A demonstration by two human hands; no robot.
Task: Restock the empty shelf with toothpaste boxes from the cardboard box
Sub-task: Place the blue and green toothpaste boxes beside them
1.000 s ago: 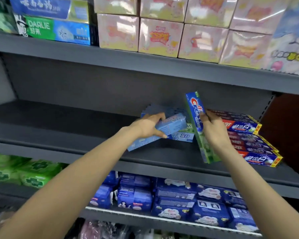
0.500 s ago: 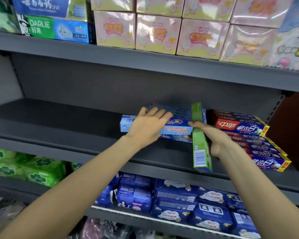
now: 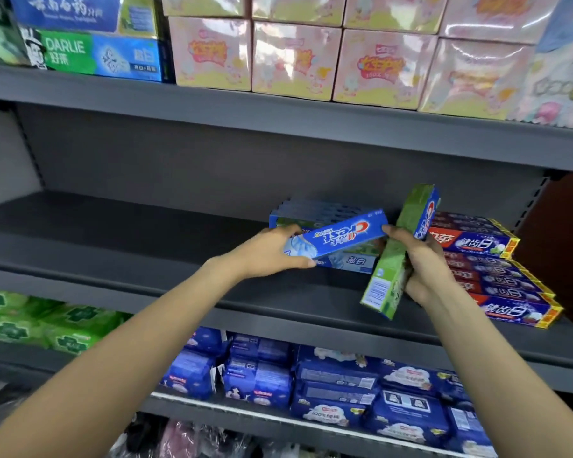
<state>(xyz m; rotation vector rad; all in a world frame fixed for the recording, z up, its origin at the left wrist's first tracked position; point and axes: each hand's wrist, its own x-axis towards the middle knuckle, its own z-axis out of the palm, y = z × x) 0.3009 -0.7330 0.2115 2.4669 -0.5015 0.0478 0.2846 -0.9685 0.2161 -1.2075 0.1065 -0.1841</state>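
My left hand (image 3: 265, 254) grips a blue Crest toothpaste box (image 3: 341, 234) by its left end, tilted up to the right, just above a low pile of blue toothpaste boxes (image 3: 311, 214) on the grey middle shelf (image 3: 113, 246). My right hand (image 3: 417, 262) holds a green-and-blue toothpaste box (image 3: 399, 256) standing steeply on end, its lower end over the shelf's front edge; a fingertip touches the blue box's right end. The cardboard box is not in view.
Stacks of red-and-purple toothpaste boxes (image 3: 490, 269) fill the shelf's right end. The upper shelf carries Darlie toothpaste (image 3: 96, 57) and pink tissue packs (image 3: 295, 57). Below are blue packs (image 3: 338, 388) and green packs (image 3: 47, 325). The middle shelf's left half holds nothing.
My left hand lifted the blue box off the pile and turned it, printed face toward me, tilted. The green box in my right hand leaned further, its top end rising to the right.
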